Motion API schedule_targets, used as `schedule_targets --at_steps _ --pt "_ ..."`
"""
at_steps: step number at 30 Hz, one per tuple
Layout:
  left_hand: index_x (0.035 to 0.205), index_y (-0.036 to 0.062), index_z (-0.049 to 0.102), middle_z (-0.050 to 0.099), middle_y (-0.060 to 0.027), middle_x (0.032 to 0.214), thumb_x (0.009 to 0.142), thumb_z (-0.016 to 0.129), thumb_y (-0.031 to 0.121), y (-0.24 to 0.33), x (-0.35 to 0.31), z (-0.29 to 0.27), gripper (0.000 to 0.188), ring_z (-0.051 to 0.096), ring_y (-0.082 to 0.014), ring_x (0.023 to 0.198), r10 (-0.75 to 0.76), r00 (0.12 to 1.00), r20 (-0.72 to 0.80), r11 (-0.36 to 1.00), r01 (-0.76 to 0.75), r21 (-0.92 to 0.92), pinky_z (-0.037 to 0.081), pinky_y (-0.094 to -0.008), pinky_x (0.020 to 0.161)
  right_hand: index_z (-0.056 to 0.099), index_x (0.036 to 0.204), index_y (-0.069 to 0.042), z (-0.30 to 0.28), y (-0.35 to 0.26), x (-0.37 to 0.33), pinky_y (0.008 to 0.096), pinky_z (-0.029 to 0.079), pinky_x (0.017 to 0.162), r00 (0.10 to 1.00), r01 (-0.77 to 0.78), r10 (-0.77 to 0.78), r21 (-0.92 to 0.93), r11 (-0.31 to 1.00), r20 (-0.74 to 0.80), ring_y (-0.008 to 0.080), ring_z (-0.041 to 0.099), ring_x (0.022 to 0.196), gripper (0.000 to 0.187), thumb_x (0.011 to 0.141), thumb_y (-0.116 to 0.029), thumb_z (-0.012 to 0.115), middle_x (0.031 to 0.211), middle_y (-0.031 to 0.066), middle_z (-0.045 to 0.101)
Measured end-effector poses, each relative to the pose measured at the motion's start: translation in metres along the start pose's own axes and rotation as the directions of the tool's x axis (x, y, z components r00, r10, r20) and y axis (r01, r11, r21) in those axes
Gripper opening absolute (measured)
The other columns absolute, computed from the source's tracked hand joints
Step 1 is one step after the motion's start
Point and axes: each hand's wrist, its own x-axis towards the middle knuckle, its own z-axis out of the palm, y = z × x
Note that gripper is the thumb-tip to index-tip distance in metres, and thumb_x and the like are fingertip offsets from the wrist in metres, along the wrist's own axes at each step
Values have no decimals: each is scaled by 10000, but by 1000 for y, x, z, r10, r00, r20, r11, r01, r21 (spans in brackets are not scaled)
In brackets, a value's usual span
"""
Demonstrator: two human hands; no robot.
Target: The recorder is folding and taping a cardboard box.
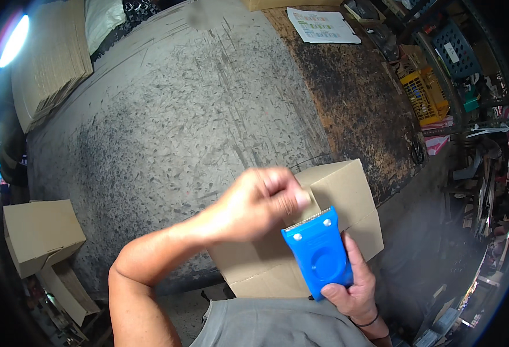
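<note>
Scuffed and grey, the desk [179, 115] is flanked at its far left by stacked flat cardboard [49, 63]. At its near edge, a tan cardboard box [352, 202] is seen beneath both hands. Over the box, a blue tape dispenser [315, 248] is held by the right hand's grip [355, 286], thumb and fingers closed around its lower end. Just beyond its toothed metal edge [307, 220], a tan strip of tape [307, 211] is pinched by the slightly blurred left hand's grip [260, 202].
</note>
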Motion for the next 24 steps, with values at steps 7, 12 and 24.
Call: schedule_targets --at_steps 7,12,24 --pt "833 65 589 561 32 705 904 708 288 -42 27 -29 262 487 -56 631 -157 988 -6 984 156 -82 404 -233 557 263 1478 67 -9 -27 -3 339 417 1019 923 -384 371 218 897 101 227 529 1215 805 884 -229 719 1369 205 510" --pt "880 65 600 598 13 758 886 728 292 -62 35 -34 261 518 -77 661 -172 984 37 965 176 -195 431 -242 589 184 1503 57 -10 -34 13 336 391 1041 875 -484 442 329 811 198 212 495 1239 821 902 -190 686 1391 187 482" --pt "895 67 587 577 15 743 899 717 281 -62 33 -31 251 483 -68 643 -200 979 48 952 206 -224 400 -241 573 187 1500 62 -12 -36 13 338 393 1038 910 -403 372 188 896 182 218 503 1227 822 893 -186 682 1379 199 486"
